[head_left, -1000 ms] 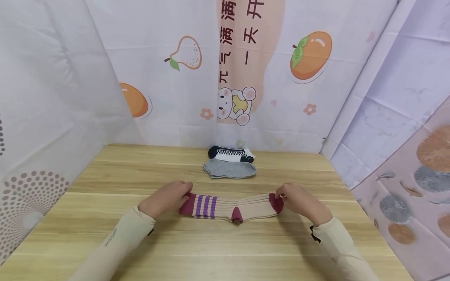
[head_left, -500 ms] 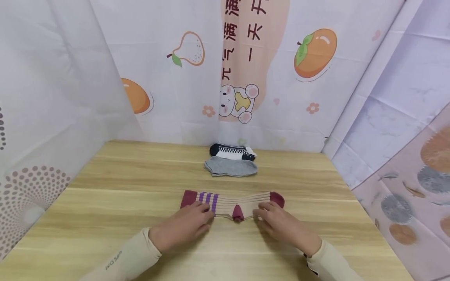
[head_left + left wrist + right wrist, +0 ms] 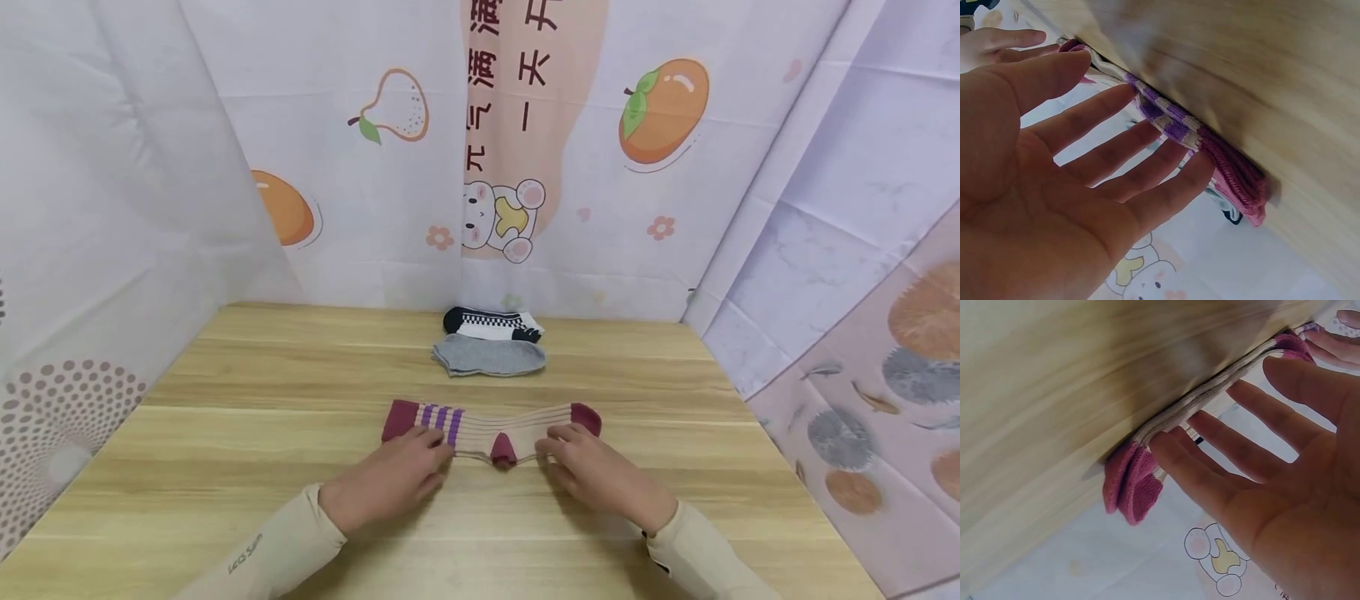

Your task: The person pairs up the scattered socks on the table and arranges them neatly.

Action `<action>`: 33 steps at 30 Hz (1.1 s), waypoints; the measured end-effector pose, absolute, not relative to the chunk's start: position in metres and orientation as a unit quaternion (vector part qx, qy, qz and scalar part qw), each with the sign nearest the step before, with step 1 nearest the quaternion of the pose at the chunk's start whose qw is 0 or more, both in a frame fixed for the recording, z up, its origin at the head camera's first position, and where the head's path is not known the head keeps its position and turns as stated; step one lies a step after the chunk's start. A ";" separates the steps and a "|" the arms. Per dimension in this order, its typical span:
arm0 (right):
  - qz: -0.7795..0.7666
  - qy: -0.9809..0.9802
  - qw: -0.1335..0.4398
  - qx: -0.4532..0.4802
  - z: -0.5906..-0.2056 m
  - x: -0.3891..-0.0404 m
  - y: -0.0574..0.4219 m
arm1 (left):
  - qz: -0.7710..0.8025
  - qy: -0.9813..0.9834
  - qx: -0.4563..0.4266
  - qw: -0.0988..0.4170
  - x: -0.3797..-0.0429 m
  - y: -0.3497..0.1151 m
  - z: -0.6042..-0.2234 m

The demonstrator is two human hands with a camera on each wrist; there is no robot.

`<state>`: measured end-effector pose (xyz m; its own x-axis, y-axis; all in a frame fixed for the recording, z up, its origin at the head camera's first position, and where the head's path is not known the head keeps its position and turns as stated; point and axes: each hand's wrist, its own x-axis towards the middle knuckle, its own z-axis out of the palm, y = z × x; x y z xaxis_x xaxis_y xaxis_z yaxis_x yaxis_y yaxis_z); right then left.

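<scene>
A beige ribbed sock (image 3: 480, 433) with purple stripes and maroon cuff, heel and toe lies flat across the table, cuff to the left. My left hand (image 3: 393, 475) has its fingertips on the striped part near the cuff. Toward the toe, my right hand (image 3: 600, 475) touches the sock with its fingertips. Both wrist views show the fingers spread and nearly straight along the edge of the sock, which looks layered at its maroon cuff (image 3: 1235, 178) and its maroon toe (image 3: 1132, 484).
Behind the striped sock lie folded grey socks (image 3: 489, 356), and behind those black-and-white checked socks (image 3: 491, 324). The wooden table (image 3: 480, 533) ends at a printed curtain (image 3: 337, 275) at the back, with more hanging cloth at both sides.
Both hands have let go of the sock's two ends and moved inward and nearer, fingertips now on its front part. Over the last half second they stay nearly still.
</scene>
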<state>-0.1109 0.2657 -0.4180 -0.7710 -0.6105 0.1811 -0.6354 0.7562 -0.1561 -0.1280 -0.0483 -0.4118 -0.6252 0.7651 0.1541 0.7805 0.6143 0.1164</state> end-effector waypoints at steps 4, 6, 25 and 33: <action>0.102 -0.934 0.067 0.335 -0.420 -0.119 0.267 | -0.094 -0.896 -0.431 0.051 -0.136 -0.048 -0.416; 0.100 -0.935 0.066 0.334 -0.421 -0.124 0.268 | -0.096 -0.896 -0.430 0.055 -0.142 -0.048 -0.417; 0.135 -0.951 -0.008 0.279 -0.418 -0.181 0.268 | -0.163 -0.917 -0.363 -0.006 -0.185 -0.048 -0.418; 0.130 -0.953 -0.001 0.273 -0.416 -0.189 0.266 | -0.155 -0.914 -0.374 0.004 -0.192 -0.046 -0.416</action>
